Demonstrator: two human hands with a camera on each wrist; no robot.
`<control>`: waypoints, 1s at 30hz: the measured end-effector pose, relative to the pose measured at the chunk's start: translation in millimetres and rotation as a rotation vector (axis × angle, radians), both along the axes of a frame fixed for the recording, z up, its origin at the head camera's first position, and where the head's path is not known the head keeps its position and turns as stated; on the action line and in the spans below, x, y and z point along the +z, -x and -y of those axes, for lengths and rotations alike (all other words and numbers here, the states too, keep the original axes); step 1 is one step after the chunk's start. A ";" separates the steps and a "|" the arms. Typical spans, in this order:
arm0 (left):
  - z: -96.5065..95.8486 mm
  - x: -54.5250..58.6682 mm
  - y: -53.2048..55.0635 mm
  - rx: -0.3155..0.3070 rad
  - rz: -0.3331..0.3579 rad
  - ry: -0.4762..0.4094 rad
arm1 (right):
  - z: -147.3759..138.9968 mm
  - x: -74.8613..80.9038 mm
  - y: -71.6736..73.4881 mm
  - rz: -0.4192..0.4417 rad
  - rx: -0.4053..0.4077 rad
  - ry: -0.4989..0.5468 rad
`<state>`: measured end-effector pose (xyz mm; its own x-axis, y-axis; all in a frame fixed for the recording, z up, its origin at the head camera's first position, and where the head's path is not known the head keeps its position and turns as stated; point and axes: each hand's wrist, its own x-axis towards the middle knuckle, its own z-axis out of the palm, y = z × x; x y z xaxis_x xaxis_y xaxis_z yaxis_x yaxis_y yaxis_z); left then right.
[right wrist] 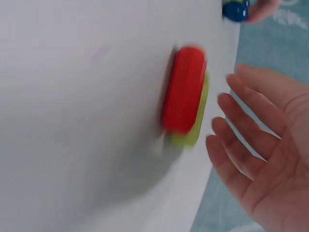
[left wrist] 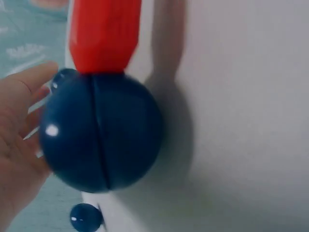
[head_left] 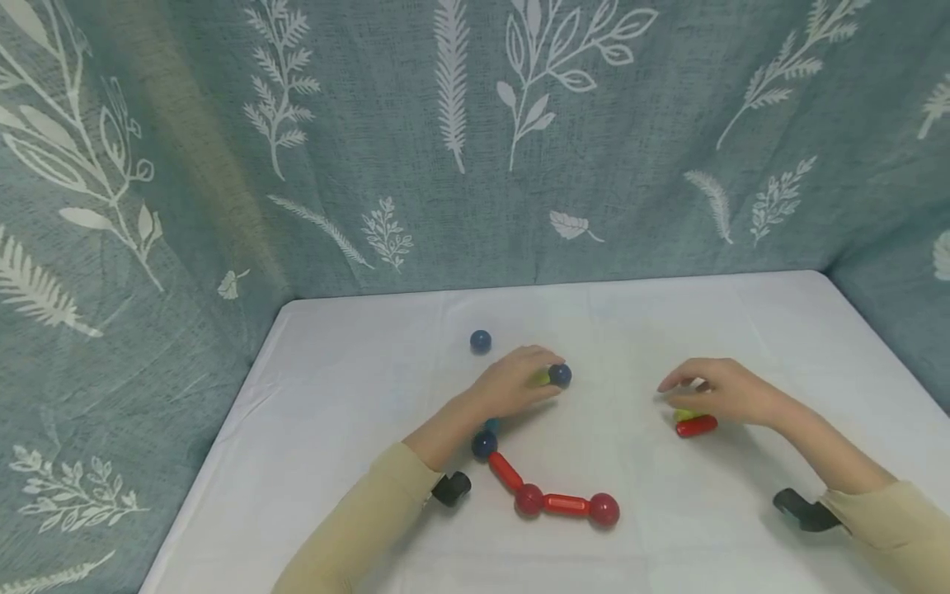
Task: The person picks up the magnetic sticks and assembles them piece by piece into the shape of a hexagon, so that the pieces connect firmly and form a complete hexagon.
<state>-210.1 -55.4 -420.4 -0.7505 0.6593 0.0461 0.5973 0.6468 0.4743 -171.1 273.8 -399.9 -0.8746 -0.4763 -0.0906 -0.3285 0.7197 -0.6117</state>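
My left hand (head_left: 519,381) holds a blue ball (head_left: 560,375) between thumb and fingers, a yellow-green rod (head_left: 539,378) beside the ball, partly hidden by the hand. Under my left forearm begins a joined chain: a light blue rod (head_left: 492,425), a blue ball (head_left: 485,445), a red rod (head_left: 506,473), a red ball (head_left: 529,500), another red rod (head_left: 566,505) and a red ball (head_left: 604,511). My right hand (head_left: 723,392) hovers with loosely bent fingers over a loose red rod (right wrist: 184,90) and a yellow-green rod (right wrist: 195,121), which lie side by side.
A separate blue ball (head_left: 481,341) lies farther back, beyond my left hand. The white-covered table (head_left: 356,355) meets a leaf-patterned teal curtain (head_left: 416,223) at its back and sides. Black wrist devices (head_left: 453,488) sit by both sleeves.
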 end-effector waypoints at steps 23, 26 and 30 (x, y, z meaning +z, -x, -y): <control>-3.4 -16.8 9.9 0.103 0.147 -0.132 | 52.3 -23.4 12.3 -0.119 -0.030 0.029; -2.9 -16.4 9.0 0.106 0.154 -0.145 | 69.1 -24.8 17.9 -0.122 -0.037 0.046; -2.2 -16.6 7.3 0.113 0.159 -0.145 | 83.5 -27.4 23.2 -0.098 -0.058 0.065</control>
